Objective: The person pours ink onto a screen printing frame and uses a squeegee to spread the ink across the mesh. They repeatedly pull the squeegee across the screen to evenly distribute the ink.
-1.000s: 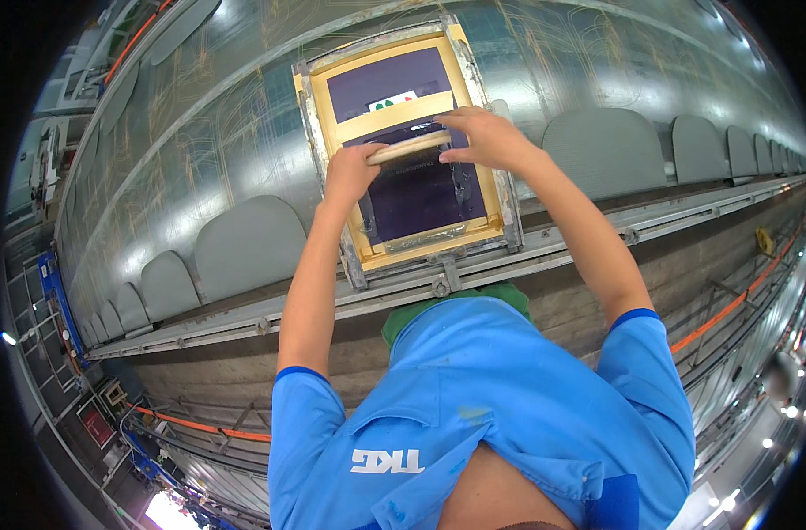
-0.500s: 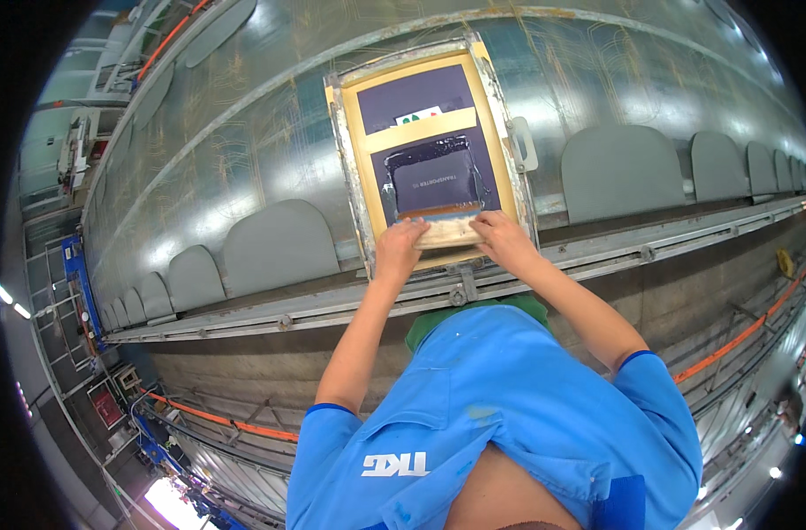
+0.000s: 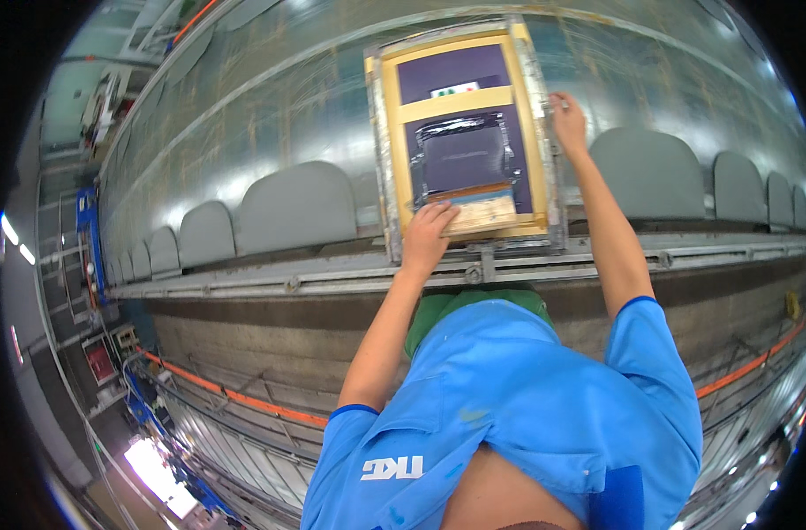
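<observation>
A screen printing frame (image 3: 387, 150) with metal edges and yellow tape inside lies on the long table. Its dark purple mesh (image 3: 467, 159) carries a band of wet dark ink (image 3: 460, 126) around a rectangular area. At the near end of the mesh rests a squeegee (image 3: 487, 215) with a pale wooden grip. My left hand (image 3: 431, 231) is closed on the squeegee's left end. My right hand (image 3: 569, 128) is at the frame's right side, its fingers curled around the side handle, which they mostly hide.
Rounded grey panels (image 3: 299, 212) lie in a row along the table (image 3: 332, 115) on both sides of the frame. A metal rail (image 3: 332, 275) runs along the near table edge, close to my body. An orange pipe (image 3: 235, 395) runs lower down.
My right hand has let go of the squeegee and moved up and right to the frame's side handle. My left hand stays on the squeegee. The view has shifted somewhat.
</observation>
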Demonstrator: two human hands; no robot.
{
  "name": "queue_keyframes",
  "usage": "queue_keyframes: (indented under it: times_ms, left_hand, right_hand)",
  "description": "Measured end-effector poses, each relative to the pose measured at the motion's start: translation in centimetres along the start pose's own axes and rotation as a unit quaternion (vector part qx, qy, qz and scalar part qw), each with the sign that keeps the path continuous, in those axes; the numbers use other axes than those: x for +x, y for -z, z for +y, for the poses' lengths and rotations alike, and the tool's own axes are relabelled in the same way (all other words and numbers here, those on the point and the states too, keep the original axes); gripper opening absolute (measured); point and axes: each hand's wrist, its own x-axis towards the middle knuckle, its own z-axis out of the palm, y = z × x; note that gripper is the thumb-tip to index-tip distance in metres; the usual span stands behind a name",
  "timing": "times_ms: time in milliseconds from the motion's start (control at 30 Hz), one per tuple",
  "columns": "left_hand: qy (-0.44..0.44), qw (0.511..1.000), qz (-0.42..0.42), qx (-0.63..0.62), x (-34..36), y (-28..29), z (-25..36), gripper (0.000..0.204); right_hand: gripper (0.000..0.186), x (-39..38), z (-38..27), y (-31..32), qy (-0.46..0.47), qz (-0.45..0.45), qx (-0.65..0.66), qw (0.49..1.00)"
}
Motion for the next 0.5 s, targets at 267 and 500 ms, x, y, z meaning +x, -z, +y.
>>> queue_keyframes:
  times_ms: [267, 500]
  left_hand:
    - [0.025, 0.999, 0.029, -0.006, -1.8, -1.7, -0.6, 0.058]
    - [0.091, 0.992, -0.069, 0.049, -0.4, -4.7, 0.4, 0.060]
  right_hand:
    - [0.034, -1.6, 0.4, -2.6, -0.061, -0.047, 0.068, 0.995]
    - [0.034, -3.3, 5.7, -1.7, -0.122, -0.055, 0.083, 0.987]
